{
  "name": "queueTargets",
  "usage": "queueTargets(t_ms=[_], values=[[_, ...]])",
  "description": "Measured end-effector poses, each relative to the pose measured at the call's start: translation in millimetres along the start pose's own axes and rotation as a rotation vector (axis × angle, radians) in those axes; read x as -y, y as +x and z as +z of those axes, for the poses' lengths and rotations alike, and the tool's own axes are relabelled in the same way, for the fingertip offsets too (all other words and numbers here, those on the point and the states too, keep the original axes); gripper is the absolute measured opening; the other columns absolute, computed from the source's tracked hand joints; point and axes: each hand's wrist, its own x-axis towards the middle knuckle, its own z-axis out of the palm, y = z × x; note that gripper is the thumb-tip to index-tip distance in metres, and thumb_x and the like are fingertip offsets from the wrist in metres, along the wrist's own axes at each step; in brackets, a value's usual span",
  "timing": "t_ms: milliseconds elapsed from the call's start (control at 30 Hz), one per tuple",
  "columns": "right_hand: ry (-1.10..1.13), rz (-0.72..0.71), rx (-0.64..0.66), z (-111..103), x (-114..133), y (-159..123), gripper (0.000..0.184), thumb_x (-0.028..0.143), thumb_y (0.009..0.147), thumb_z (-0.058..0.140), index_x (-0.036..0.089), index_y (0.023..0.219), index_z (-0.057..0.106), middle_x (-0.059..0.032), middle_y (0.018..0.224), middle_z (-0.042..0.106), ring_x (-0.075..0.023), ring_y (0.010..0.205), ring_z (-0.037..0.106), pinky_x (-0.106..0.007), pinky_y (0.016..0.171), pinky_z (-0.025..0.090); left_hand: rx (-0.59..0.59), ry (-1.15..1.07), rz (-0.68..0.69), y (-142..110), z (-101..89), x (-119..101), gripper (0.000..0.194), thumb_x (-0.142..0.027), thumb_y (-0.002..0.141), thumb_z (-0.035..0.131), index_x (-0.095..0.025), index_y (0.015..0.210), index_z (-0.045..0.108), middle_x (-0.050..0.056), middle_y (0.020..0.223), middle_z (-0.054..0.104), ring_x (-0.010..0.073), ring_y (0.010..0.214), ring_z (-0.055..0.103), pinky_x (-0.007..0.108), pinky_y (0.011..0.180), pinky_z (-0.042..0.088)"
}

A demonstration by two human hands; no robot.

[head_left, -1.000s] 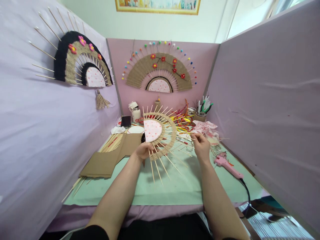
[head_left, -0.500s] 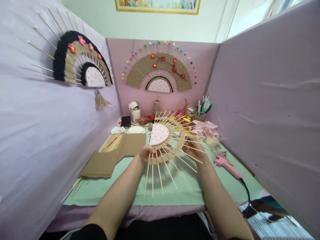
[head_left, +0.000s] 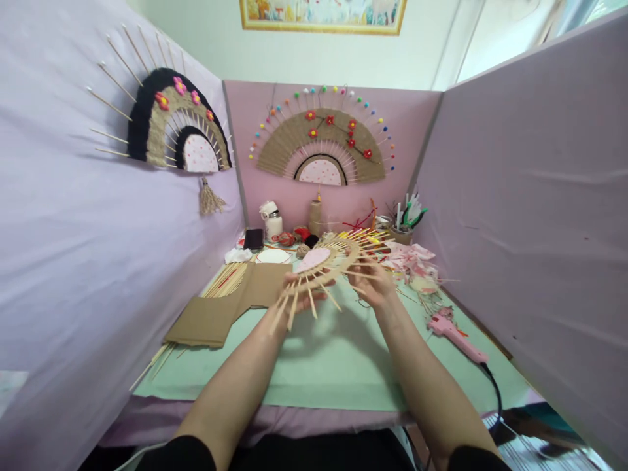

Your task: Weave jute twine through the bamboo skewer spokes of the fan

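Above the middle of the table I hold a half-round woven fan (head_left: 350, 257) of thin wooden sticks. Tan twine is woven in bands across the sticks, round a white half-disc with pink dots (head_left: 314, 260). My left hand (head_left: 296, 294) grips the fan from below at its near left side, some fingers hidden beneath it. At the right side my right hand (head_left: 371, 282) has its fingers curled round the outer sticks. The fan is tilted nearly flat, its stick ends pointing outward toward me and to the right.
A pink glue gun (head_left: 456, 337) with a black cord lies at the right. Folded cardboard (head_left: 203, 320) and a bundle of sticks (head_left: 228, 280) lie at the left. Finished fans hang on the back (head_left: 279, 140) and left (head_left: 159, 124) panels. A white bottle (head_left: 272, 222) stands behind.
The fan has tipped from facing me to nearly flat, and its near sticks look shorter. Both hands still hold it. The whole view has shifted slightly.
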Motion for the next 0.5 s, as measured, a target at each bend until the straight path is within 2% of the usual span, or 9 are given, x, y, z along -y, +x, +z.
queueTargets(t_ms=[67, 133, 200, 333, 400, 500], values=[[0.029, -0.030, -0.016, 15, -8, 12, 0.017, 0.016, 0.087, 0.045, 0.018, 0.086, 0.062, 0.0000, 0.072, 0.069, -0.0091, 0.070, 0.066, -0.017, 0.059, 0.056, -0.063, -0.122, 0.128, 2, -1.1, -2, 0.067, -0.050, 0.078, 0.041, -0.010, 0.132, 0.041, 0.018, 0.121, 0.057, 0.0250, 0.095, 0.062, 0.030, 0.071, 0.049], [0.071, -0.090, -0.089, 27, -18, 24, 0.020, 0.015, 0.088, 0.044, 0.016, 0.077, 0.061, -0.0016, 0.071, 0.069, -0.0095, 0.075, 0.067, -0.017, 0.065, 0.056, -0.122, -0.222, 0.257, 6, -3.5, -1, 0.068, -0.055, 0.082, 0.034, -0.012, 0.135, 0.037, 0.015, 0.123, 0.056, 0.0227, 0.105, 0.058, 0.029, 0.078, 0.047], [0.094, -0.184, -0.170, 34, -28, 35, 0.024, 0.013, 0.089, 0.042, 0.016, 0.073, 0.060, -0.0017, 0.069, 0.069, -0.0094, 0.075, 0.067, -0.018, 0.068, 0.057, -0.201, -0.294, 0.372, 11, -7.2, 1, 0.063, -0.050, 0.085, 0.034, -0.012, 0.136, 0.037, 0.014, 0.118, 0.060, 0.0203, 0.108, 0.056, 0.028, 0.081, 0.045], [0.084, -0.328, -0.207, 36, -42, 51, 0.021, 0.011, 0.088, 0.045, 0.016, 0.073, 0.060, -0.0003, 0.070, 0.070, -0.0088, 0.075, 0.068, -0.019, 0.073, 0.057, -0.449, -0.366, 0.418, 20, -11.0, 5, 0.047, -0.029, 0.085, 0.035, -0.008, 0.124, 0.050, 0.013, 0.090, 0.069, 0.0193, 0.088, 0.064, 0.027, 0.070, 0.047], [0.067, -0.359, -0.167, 33, -45, 54, 0.016, 0.012, 0.086, 0.049, 0.016, 0.074, 0.060, -0.0001, 0.072, 0.070, -0.0086, 0.077, 0.068, -0.020, 0.076, 0.056, -0.478, -0.378, 0.466, 21, -7.7, 6, 0.045, -0.029, 0.082, 0.037, -0.007, 0.118, 0.055, 0.015, 0.090, 0.069, 0.0214, 0.088, 0.064, 0.030, 0.069, 0.048], [0.078, -0.367, -0.127, 30, -46, 53, 0.014, 0.012, 0.085, 0.050, 0.016, 0.076, 0.060, -0.0011, 0.075, 0.071, -0.0085, 0.081, 0.068, -0.019, 0.079, 0.055, -0.461, -0.395, 0.519, 20, 2.1, 10, 0.046, -0.027, 0.077, 0.040, -0.004, 0.112, 0.059, 0.019, 0.099, 0.066, 0.0254, 0.100, 0.060, 0.032, 0.073, 0.048]])
